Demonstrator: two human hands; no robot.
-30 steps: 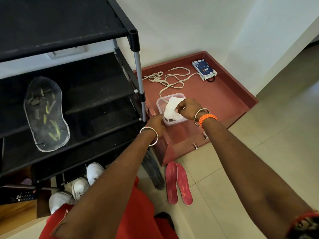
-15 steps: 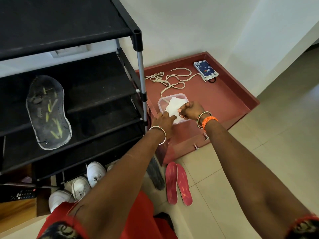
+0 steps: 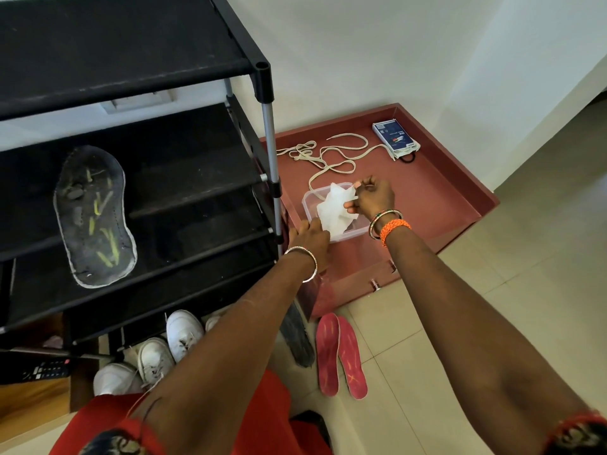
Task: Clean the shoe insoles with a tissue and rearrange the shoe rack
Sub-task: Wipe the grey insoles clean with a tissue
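Head view showed two red insoles [image 3: 341, 356] on the floor nearest. Beyond, the left hand [image 3: 308, 236] steadied a clear container [image 3: 358, 229]; the right hand [image 3: 372, 195] pinched a white tissue [image 3: 335, 210] above it. Writing on the far packet [image 3: 395, 137] was unreadable.

crumpled white tissue [image 3: 335, 208] over clear tub [image 3: 356, 232], red insoles [image 3: 341, 354] on floor
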